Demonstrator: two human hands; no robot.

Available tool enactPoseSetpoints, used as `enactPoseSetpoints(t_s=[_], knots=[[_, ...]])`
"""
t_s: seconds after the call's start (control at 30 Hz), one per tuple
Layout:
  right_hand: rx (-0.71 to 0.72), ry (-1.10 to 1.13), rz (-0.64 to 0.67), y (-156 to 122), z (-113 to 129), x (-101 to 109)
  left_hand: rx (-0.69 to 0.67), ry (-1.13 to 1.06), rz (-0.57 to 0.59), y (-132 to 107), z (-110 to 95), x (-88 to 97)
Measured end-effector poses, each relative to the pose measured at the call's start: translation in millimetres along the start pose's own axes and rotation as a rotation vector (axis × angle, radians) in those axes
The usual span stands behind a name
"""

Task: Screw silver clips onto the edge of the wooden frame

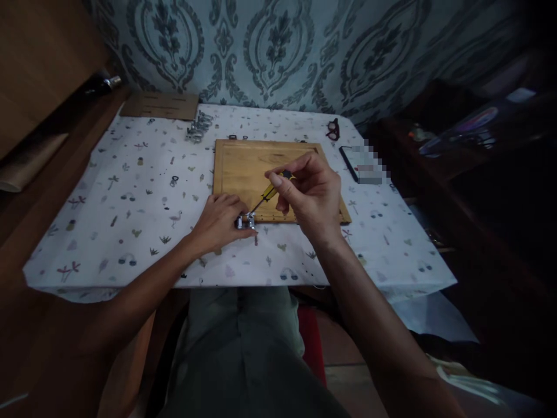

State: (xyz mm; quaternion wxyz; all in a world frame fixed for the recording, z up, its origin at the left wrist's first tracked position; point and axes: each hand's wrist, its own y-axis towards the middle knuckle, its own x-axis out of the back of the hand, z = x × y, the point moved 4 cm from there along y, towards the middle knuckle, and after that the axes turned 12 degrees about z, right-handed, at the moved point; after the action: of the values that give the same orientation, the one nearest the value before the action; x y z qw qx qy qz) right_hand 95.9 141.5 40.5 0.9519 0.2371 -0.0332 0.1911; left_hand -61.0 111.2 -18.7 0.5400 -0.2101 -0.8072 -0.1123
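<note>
A wooden cabinet door panel (243, 168) lies flat on the table. At its near left corner sits a shiny metal hinge (251, 220). My left hand (221, 219) grips the hinge against the panel's edge, with the fingers over the corner and the thumb on the near side. A screwdriver (268, 193) with a yellow and black handle is pinched between the thumb and fingers of my right hand (315, 194). It slants down to the left, and its tip meets the hinge. Any screw under the tip is too small to make out.
Several metal hinges (199, 128) lie in a pile beside a piece of brown cardboard (159, 106) at the back left. Glasses (333, 129) and a phone (363, 164) lie at the right. A printed white cloth (143, 226) covers the table, with a patterned curtain (278, 52) behind.
</note>
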Motion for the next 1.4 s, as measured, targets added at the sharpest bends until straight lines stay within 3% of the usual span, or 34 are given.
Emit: enactPoseSetpoints(t_s=[0.27, 0.47, 0.83, 1.27, 1.4], knots=[[0.029, 0.038, 0.114, -9, 7, -8, -0.01, 0.002, -0.022, 0, 1, 0.1], [-0.015, 0.029, -0.013, -11, 9, -4, -0.011, 0.001, -0.028, -1, 1, -0.6], [0.016, 0.11, 0.098, -14, 9, 1, 0.005, 0.016, -0.004, 2, -1, 0.0], [0.009, 0.114, 0.087, -16, 9, -3, -0.01, 0.008, -0.03, 0, 2, -1.3], [0.004, 0.12, 0.018, -12, 9, -5, -0.01, 0.002, -0.037, 0, 3, -2.0]])
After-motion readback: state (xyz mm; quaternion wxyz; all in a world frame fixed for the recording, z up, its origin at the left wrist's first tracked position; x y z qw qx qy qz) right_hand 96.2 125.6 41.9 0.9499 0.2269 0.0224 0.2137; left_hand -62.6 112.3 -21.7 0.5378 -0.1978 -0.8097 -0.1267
